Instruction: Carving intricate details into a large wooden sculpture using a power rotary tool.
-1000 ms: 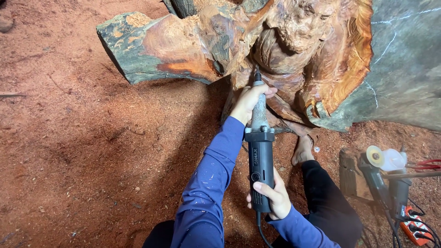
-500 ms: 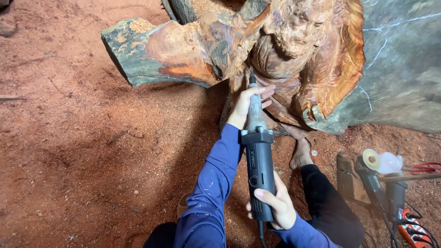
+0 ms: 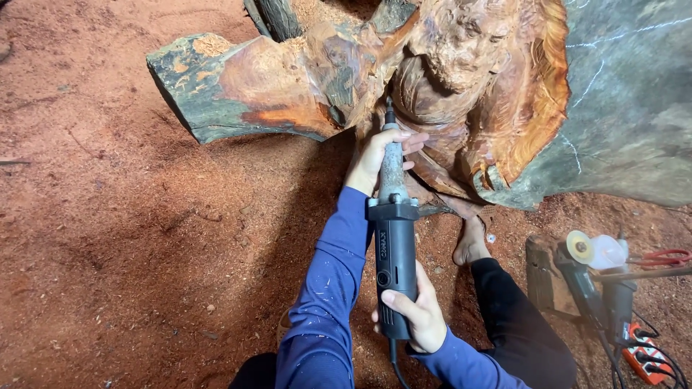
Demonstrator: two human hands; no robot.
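Note:
I hold a long black and grey die grinder [image 3: 393,238] with both hands. My left hand [image 3: 380,155] wraps its slim grey nose near the bit. My right hand [image 3: 411,313] grips the black rear body by the cord. The bit points up at a large reddish-brown wood carving [image 3: 461,86], touching a dark recess beside a carved face. A rough unworked limb of the same wood [image 3: 252,86] juts left, with greenish bark patches. Both my sleeves are blue.
Red sawdust [image 3: 130,238] covers the ground all around. My bare foot [image 3: 472,241] and black trouser leg rest below the carving. At the right lie another grinder with a disc [image 3: 587,259], red-handled pliers [image 3: 667,257] and an orange power strip [image 3: 649,349].
The view has shifted slightly, so the carving and tool sit a little further right. My hands keep the same grip, with the bit staying at the same spot on the wood.

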